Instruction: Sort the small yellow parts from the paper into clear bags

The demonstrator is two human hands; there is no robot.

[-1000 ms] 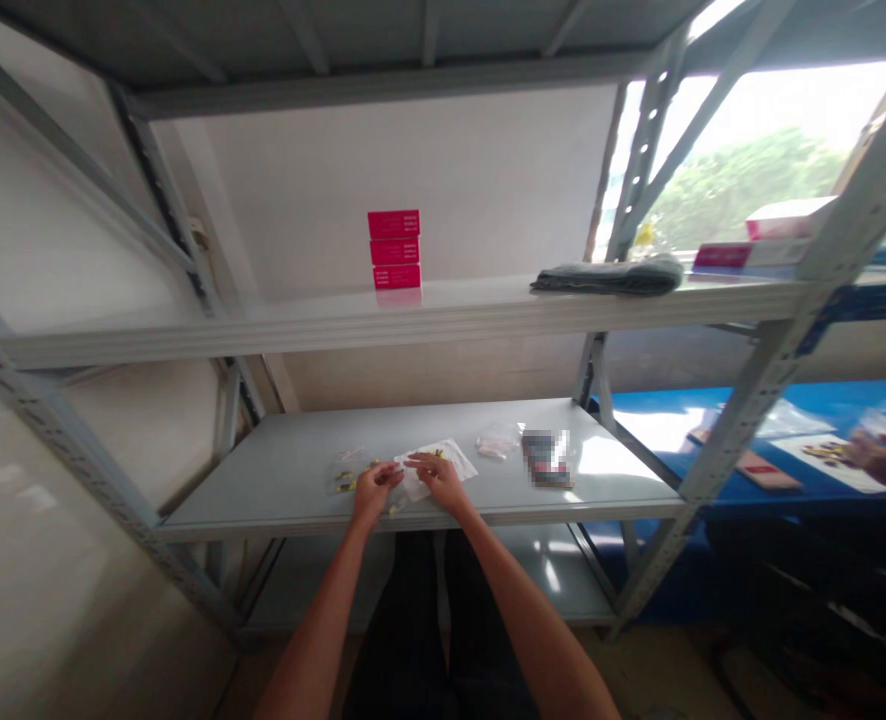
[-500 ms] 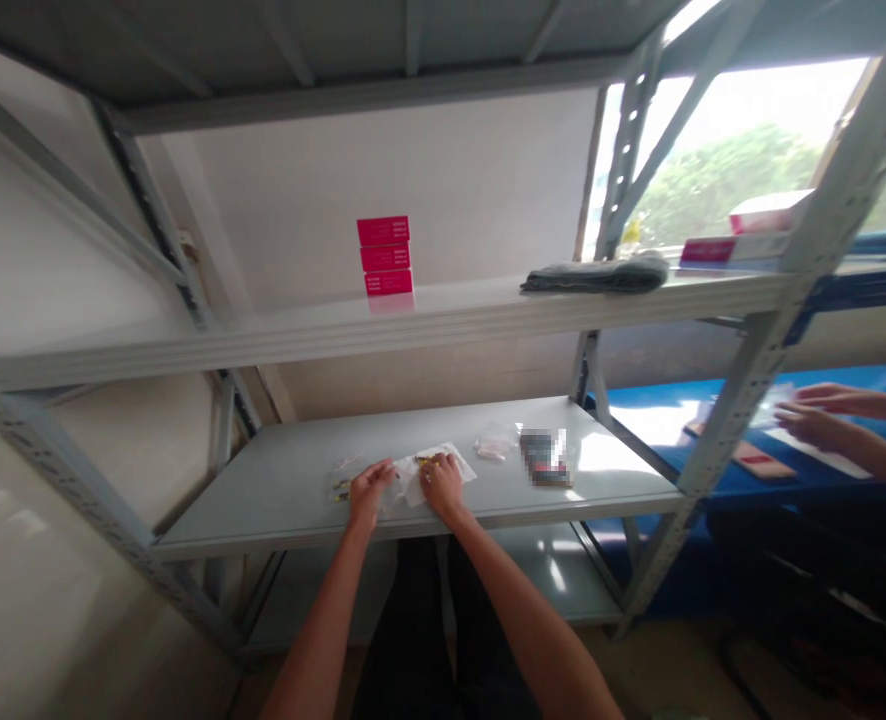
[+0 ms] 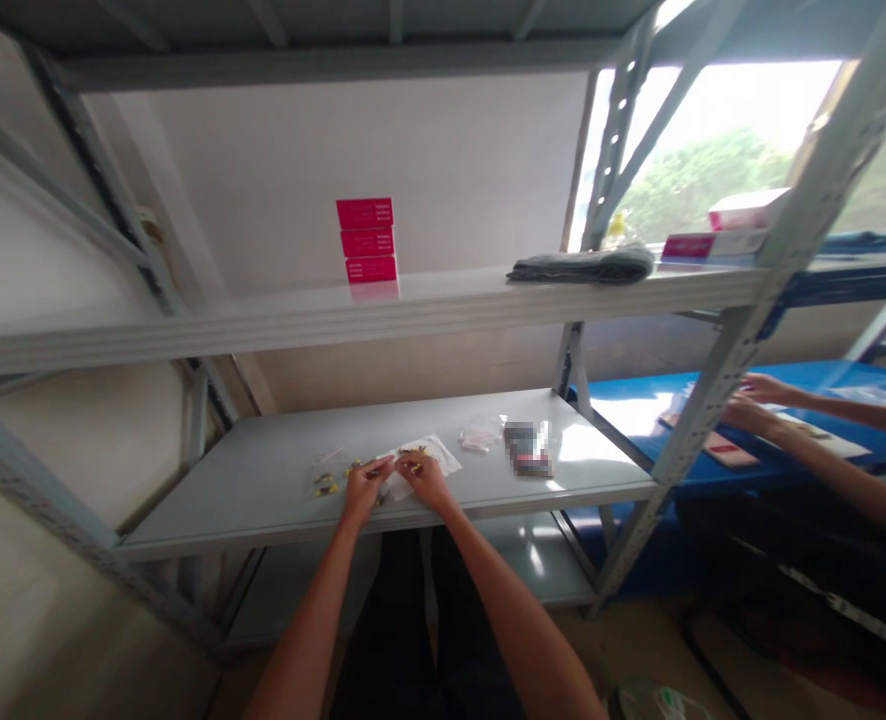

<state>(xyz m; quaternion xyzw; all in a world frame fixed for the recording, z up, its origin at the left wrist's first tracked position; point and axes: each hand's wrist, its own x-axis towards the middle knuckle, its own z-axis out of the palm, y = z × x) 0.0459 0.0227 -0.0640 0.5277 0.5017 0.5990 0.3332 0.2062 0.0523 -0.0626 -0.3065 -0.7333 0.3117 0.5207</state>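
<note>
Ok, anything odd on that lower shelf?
Small yellow parts lie loose on the grey steel shelf, outside the clear plastic bag, beside the left hand. They look spilled, though they're too small to identify.

Workroom, light-industrial: a small stockroom or packing area. Main fitting: one grey slotted-steel shelving unit [image 3: 413, 310], unpainted shelves, centre of view. At 11 o'clock, three stacked red cartons [image 3: 366, 240]. At 1 o'clock, a folded grey cloth [image 3: 579, 265]. At 2 o'clock, further boxed stock [image 3: 713, 240] before a bright window [image 3: 713, 120]. At 3 o'clock, a blue-topped workbench [image 3: 638, 395] bearing cards and sheets. At 5 o'clock, small clear plastic bags [image 3: 479, 433] on the lower shelf.
</note>
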